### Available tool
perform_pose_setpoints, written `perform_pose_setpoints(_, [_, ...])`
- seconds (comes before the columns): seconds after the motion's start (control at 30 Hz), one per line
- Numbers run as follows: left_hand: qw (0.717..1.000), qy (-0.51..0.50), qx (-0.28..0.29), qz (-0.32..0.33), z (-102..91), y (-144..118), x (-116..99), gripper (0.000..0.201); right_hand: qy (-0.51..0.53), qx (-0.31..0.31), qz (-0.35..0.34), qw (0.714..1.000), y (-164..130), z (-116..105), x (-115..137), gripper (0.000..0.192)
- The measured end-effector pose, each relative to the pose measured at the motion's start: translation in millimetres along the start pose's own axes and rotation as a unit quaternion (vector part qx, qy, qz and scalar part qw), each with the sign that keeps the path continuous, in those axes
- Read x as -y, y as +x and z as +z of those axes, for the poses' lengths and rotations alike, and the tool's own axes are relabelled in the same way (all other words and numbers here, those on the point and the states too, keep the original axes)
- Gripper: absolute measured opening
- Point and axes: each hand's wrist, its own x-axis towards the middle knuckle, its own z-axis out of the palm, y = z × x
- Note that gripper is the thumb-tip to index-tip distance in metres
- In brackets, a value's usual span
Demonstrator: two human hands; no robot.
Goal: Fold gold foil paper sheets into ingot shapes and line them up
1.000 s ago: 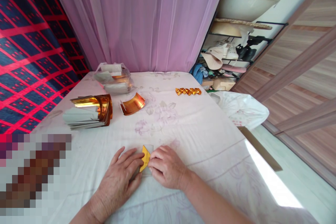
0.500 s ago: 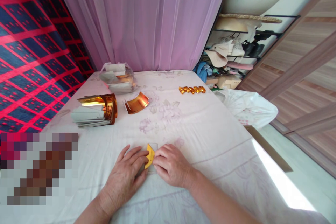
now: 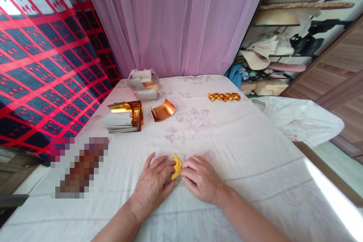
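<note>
Folded sheet [image 3: 177, 166] between left hand [image 3: 155, 185] and right hand [image 3: 202, 181]: paper, matt yellow-gold face, dull pale-grey reverse.
Table cover [image 3: 241, 151]: cloth, matt, white with faint floral print, lightly creased.
Stack of sheets [image 3: 123, 118]: paper, grey matt undersides; top leaves glossy, mirror-like gold foil.
Curled sheet [image 3: 162, 110]: shiny copper-gold foil.
Row of folded pieces [image 3: 224, 96]: glossy, crinkled gold foil.
Bag [image 3: 144, 84]: clear, shiny plastic.
Curtain [image 3: 181, 22]: thin, sheer pink cloth.
Wall panels [image 3: 343, 79]: wood grain, smooth.
</note>
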Motion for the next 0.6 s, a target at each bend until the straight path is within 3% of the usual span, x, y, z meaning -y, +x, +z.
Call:
perform_pose_setpoints(0.2, [1.0,-0.011,0.001,-0.01,0.7,-0.1,-0.9,0.011,0.031,0.003,0.009,0.999,-0.6,-0.9,-4.5,0.016])
perform_pose_setpoints(0.37, [1.0,-0.008,0.009,-0.011,-0.1,0.3,-0.9,0.012,0.065,-0.003,0.009,0.998,-1.7,-4.6,-9.9,0.034])
perform_pose_setpoints(0.6, [1.0,0.012,0.004,-0.002,-0.5,0.5,-2.4,0.022,0.068,0.004,0.006,0.998,-0.9,-7.3,-10.9,0.038])
